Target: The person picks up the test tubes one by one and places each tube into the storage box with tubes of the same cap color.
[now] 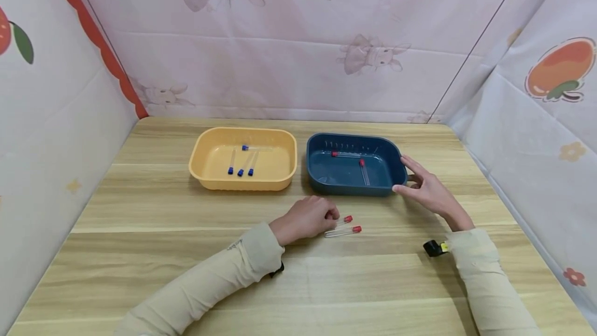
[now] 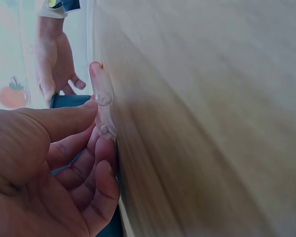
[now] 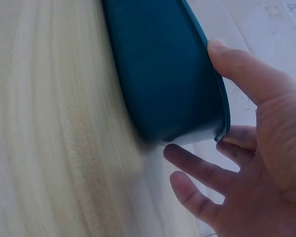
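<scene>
My left hand [image 1: 309,218] is low over the table with thumb and fingertips together, pinching a clear test tube [image 2: 106,121]. Its red cap [image 1: 348,219] shows beyond the fingers, which hide part of the glass. A second red-capped test tube [image 1: 342,232] lies beside it, nearer me. My right hand [image 1: 430,191] holds the right end of a dark blue basket [image 1: 322,187], thumb at the near corner of the rim and fingers at the end wall. The other right fingers [image 3: 197,165] hang apart from the wall. Inside the basket lie two red-capped tubes [image 1: 365,172].
Left of the blue basket stands a yellow basket [image 1: 242,184] holding several blue-capped tubes [image 1: 240,172]. Both stand on a wood-grain table [image 1: 326,284]. Printed cloth walls [image 1: 289,77] enclose the back and sides.
</scene>
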Available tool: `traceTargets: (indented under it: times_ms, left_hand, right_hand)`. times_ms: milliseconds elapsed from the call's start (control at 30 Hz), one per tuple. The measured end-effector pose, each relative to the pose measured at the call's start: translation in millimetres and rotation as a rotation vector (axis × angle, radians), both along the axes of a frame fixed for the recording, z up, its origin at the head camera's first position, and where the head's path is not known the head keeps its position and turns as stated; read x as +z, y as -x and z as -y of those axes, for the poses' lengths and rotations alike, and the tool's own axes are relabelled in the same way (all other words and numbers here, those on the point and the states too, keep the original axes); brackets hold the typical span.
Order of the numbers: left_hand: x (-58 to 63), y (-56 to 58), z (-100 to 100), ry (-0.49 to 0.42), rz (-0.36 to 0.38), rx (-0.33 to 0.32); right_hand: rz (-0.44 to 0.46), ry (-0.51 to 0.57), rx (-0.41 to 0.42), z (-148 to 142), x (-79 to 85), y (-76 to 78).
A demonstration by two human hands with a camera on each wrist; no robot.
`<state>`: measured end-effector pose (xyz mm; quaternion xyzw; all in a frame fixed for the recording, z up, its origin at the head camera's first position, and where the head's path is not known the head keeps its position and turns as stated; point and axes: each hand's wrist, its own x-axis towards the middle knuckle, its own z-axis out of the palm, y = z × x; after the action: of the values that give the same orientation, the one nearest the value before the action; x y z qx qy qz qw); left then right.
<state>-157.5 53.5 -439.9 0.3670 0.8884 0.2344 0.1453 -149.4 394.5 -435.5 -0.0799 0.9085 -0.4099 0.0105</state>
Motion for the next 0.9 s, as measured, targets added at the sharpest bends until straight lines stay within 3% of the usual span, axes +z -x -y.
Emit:
traceTargets:
  times_ms: [500,900]
  left_hand:
    - [4.5,-5.4,10.7,-0.001,-0.013,0.074]
    - [3.3,-11.4,20.5,-0.051,0.034,0.139]
  right_hand:
    - [0.015,-0.031,-0.001,0.0,-0.3,0.8]
    - [0.015,-0.035,-0.005,0.1,-0.8,0.4]
